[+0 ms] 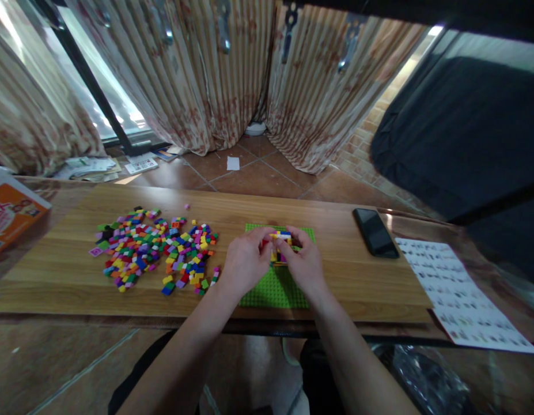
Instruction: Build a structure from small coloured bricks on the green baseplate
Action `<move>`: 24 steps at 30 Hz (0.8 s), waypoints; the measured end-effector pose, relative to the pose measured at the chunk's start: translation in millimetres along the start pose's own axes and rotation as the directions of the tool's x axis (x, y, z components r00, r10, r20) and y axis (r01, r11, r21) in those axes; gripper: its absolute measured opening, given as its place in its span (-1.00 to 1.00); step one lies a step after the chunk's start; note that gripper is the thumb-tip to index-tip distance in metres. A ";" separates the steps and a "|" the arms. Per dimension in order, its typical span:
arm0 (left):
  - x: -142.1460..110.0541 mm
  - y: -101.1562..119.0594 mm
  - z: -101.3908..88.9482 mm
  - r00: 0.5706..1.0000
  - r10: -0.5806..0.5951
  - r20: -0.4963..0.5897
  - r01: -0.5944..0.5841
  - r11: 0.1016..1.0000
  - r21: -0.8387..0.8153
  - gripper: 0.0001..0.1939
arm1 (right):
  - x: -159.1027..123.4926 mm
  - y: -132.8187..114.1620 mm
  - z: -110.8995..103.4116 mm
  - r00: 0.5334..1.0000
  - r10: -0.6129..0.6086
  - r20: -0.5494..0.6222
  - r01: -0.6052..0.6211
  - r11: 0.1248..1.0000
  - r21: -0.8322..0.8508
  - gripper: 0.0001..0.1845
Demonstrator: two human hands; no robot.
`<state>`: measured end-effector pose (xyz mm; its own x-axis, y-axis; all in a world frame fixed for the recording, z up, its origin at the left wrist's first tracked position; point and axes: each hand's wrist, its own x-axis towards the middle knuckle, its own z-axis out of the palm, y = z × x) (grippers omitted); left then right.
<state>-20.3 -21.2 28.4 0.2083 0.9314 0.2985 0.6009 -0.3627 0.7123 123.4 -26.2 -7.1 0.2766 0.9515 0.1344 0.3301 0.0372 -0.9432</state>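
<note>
Our left fingers (265,245) and right fingers (288,239) clamp the brick build (281,248) over the green baseplate (275,291), its layers lying level. Our hands hide its sides, so we cannot tell its long axis.

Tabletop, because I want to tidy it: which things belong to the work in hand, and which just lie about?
In the work:
- brick build, in both hands
- green baseplate
- loose bricks
- probably the printed sheet

Lying about:
- phone

Unclear: orange-and-white box
</note>
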 end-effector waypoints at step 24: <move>-0.1 0.8 -0.9 0.999 -0.032 0.019 0.032 0.999 -0.018 -0.70 | 9.4 0.6 4.3 0.979 0.195 0.068 -0.206 0.936 0.286 -0.50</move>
<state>-20.6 -21.7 29.6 0.2038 0.9429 0.2634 0.5932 -0.3330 0.7330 122.3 -15.9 -7.7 0.2739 0.9590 -0.0727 -0.0058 -0.0739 -0.9972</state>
